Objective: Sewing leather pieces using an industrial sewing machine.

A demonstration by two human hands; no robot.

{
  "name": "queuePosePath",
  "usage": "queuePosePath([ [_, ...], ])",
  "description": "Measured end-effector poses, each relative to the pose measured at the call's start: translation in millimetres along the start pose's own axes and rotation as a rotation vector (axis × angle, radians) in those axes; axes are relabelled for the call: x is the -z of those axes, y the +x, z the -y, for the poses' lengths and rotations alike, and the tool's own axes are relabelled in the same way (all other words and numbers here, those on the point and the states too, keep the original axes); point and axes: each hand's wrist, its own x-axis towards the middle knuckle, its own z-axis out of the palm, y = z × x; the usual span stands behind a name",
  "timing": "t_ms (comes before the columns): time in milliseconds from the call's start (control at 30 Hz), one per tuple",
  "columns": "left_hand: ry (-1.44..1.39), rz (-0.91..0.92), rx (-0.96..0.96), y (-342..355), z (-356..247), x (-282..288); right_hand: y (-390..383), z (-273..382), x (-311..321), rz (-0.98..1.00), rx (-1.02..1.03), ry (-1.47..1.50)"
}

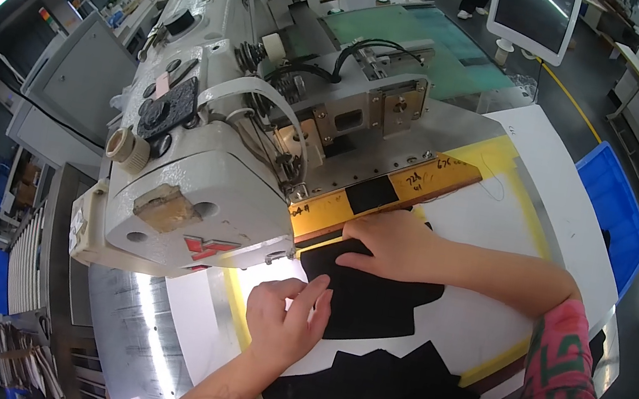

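A piece of black fabric (373, 306) lies on the white work plate (482, 286) before the sewing machine head (214, 173). My right hand (396, 246) rests on its far part, thumb and forefinger apart, close to a yellow-orange bar (416, 180) with handwritten marks and a black patch. At the fabric's left edge is my left hand (285, 316), its fingers bent and the thumb and forefinger tips drawn together. Whether a thread or some cloth sits between those tips cannot be made out. More black fabric pieces (383, 375) lie nearest to me.
The machine's metal arm and clamp mechanism (363, 118) stand just beyond the bar. Yellow tape (490, 368) borders the plate. To the right is a blue bin (613, 215); a green surface (453, 57) and a monitor (534, 16) are farther back.
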Motion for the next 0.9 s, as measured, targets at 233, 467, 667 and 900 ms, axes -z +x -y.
queuePosePath([
  [233,-0.132,0.3,0.106,-0.7,-8.1,-7.9,21.3,2.8,-1.3,0.062,-0.087,-0.056],
  [467,-0.013,0.395,0.146,-4.3,-3.4,-9.7,29.0,1.4,-8.4,-0.13,-0.118,0.042],
  [667,-0.033,0.396,0.157,-4.0,-6.9,-6.5,27.8,-4.4,-7.1,-0.084,-0.105,0.0],
  [900,0.023,0.438,0.189,-11.0,-4.5,-13.1,27.2,-3.1,-18.6,-0.183,-0.084,0.018],
])
